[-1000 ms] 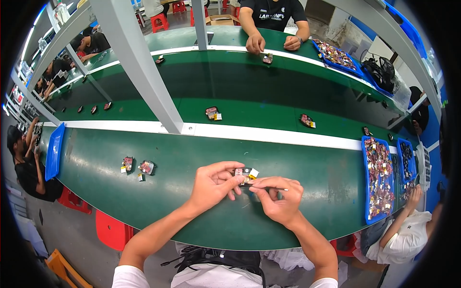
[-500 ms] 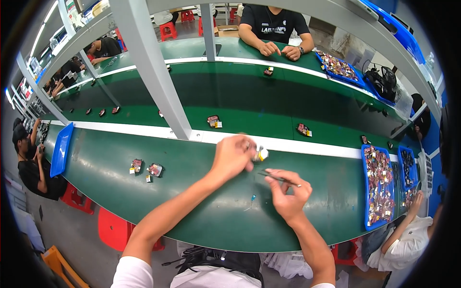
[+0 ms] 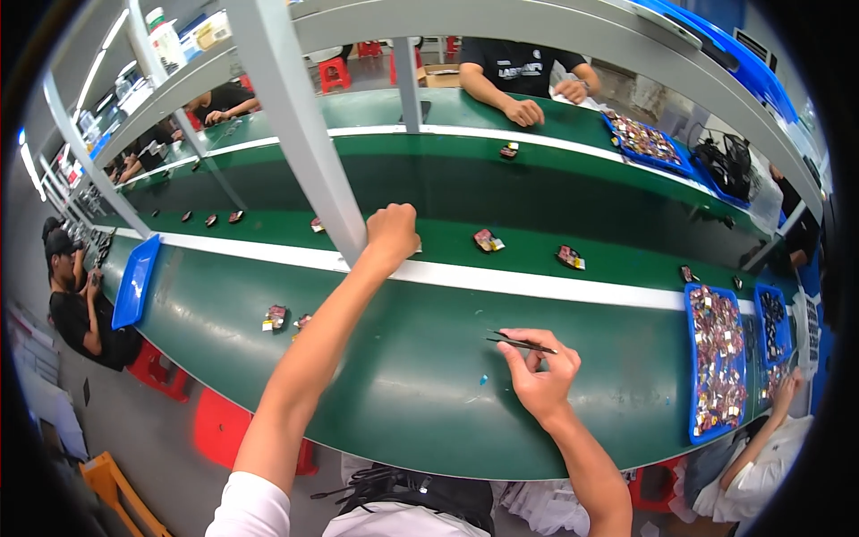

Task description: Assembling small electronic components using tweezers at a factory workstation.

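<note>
Green smooth worktop (image 3: 403,421): nearest surface, w/ tiny blue bit (image 3: 483,379) L of R hand.
Right hand (image 3: 548,376): above worktop, pinching slim dark tweezers (image 3: 530,345); long axis approx. L–R, tips pointing L.
Left hand (image 3: 392,237): farther out, by grey metal post (image 3: 300,134), fingers look curled; can't tell what's inside, if anything.
Red-and-black rounded module w/ white-yellow tab (image 3: 488,240): on green conveyor belt (image 3: 528,240), R of L hand, near but apart; long axis approx. L–R, slanting; L hand nearer.

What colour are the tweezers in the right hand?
The tweezers look dark, close to black; the head view shows them best.
</note>
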Demonstrator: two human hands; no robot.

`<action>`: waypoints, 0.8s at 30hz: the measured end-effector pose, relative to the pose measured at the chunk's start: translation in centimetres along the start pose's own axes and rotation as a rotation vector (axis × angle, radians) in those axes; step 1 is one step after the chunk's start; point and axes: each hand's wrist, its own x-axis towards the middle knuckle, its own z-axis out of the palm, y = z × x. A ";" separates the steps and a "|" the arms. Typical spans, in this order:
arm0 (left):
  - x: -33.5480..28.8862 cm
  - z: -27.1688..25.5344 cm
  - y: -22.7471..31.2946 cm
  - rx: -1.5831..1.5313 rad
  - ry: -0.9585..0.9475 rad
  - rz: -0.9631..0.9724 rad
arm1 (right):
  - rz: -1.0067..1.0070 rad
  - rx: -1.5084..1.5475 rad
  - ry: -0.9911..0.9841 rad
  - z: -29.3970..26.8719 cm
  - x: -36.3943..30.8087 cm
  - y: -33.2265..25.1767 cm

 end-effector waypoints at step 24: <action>-5.1 -4.3 2.8 -0.484 -0.130 0.044 | 0.060 -0.001 -0.029 -0.1 -0.4 -0.1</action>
